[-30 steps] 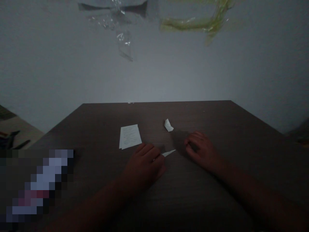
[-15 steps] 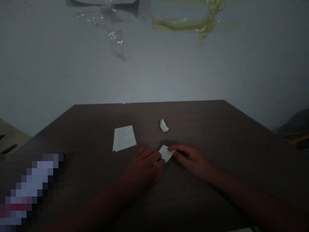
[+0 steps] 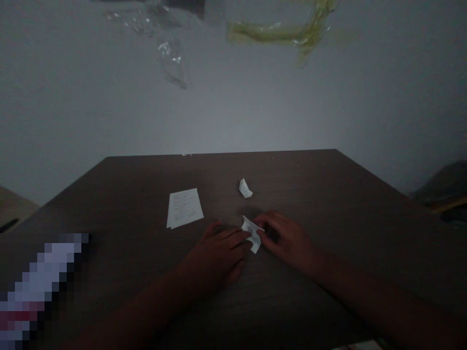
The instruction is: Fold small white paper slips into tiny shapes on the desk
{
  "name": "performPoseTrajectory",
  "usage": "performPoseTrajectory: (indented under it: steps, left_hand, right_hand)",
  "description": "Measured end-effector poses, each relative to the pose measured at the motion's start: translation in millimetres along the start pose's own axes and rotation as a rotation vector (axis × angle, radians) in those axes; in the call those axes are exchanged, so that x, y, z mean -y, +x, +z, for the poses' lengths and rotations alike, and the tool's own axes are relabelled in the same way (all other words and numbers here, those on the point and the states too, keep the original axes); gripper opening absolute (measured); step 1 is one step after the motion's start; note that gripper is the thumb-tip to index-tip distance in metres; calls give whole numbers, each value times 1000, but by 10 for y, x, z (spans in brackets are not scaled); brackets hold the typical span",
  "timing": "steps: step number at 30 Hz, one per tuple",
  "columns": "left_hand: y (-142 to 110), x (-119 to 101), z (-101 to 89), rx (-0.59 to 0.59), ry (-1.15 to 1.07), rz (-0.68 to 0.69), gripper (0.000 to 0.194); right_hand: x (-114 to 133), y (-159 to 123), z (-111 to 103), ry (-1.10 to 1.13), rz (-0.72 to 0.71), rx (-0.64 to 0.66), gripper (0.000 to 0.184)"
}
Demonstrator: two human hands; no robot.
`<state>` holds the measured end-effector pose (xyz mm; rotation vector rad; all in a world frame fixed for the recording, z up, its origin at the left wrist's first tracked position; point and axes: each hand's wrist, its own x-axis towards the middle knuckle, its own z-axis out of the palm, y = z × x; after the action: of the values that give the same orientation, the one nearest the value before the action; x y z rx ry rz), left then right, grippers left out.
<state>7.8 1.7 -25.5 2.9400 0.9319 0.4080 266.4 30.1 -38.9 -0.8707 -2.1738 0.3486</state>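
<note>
A small piece of printed white paper [image 3: 252, 230], curled and folded, is between my two hands just above or on the dark tabletop. My right hand [image 3: 288, 240] pinches its right edge between thumb and fingertips. From the other side, my left hand [image 3: 224, 250] has its index finger and thumb at the paper's left edge, hiding part of it. Beyond the hands lies a folded white paper piece [image 3: 245, 188], standing partly up. To the left, printed sheets [image 3: 185, 208] lie flat in a slightly offset stack.
The brown wood-grain table [image 3: 310, 189] meets a pale wall [image 3: 255, 107] at its far edge. Clear tape [image 3: 171, 56] and yellowish tape [image 3: 270, 34] stick to the wall. A pixelated, blurred-out object [image 3: 47, 282] is at the near left. A pale item [image 3: 359, 345] shows at the bottom edge.
The paper between my hands has turned and curled up more. My left fingers have straightened and my right fingers have bent around its right edge. The view has shifted slightly.
</note>
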Motion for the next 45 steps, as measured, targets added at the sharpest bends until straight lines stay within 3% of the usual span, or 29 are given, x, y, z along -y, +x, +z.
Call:
performPoseTrajectory:
  steps: [6,10,16,22,26,32,39,45]
  left_hand:
    - [-21,44,-88,74,-10,-59,57]
    - [-55,118,-141,48,-35,-32,62]
    - [-62,225,-155,74,-70,-21,50]
    - [-46,255,-207,56,-70,-82,50]
    - [-46,256,-246,94,-115,-88,54]
    - [1,220,-414,207,-208,-162,41]
    - [15,214,-494,263,-227,-158,46]
    - [-5,215,-526,243,-246,-141,47]
  right_hand:
    - [49,19,-52,5,-157,113,18]
    - [54,53,-108,57,-191,200,20]
    - [22,66,-148,95,-215,246,26]
    - [-15,55,-126,39,-237,295,29]
    - [-19,50,-106,30,-253,319,29]
    - [-9,49,-91,17,-250,342,29]
    - [29,56,-81,-32,-315,364,29]
    - [30,24,-25,-70,-316,355,32]
